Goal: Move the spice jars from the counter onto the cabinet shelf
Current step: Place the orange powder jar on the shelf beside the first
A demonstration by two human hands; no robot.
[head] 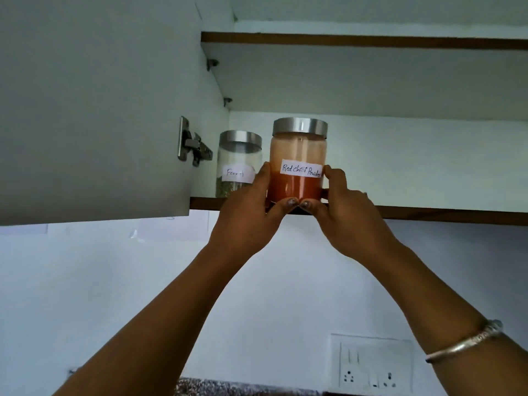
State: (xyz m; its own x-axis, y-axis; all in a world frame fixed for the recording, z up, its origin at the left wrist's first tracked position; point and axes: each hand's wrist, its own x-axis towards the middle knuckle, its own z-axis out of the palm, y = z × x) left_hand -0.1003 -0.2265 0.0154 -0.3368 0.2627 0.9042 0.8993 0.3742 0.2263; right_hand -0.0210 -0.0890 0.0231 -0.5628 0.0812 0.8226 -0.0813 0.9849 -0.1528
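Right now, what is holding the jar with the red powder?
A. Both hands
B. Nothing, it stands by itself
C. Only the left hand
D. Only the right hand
A: the left hand and the right hand both grip the red chilli powder jar, one on each side, at the front edge of the shelf.

Both arms are raised, bare forearms converging upward. The left hand (248,207) and right hand (345,204) grip the red chilli powder jar (297,155) from opposite sides. Fingers curl round its flanks, and the thumb tips nearly touch at its lower front. The right wrist carries a silver bangle (463,341).
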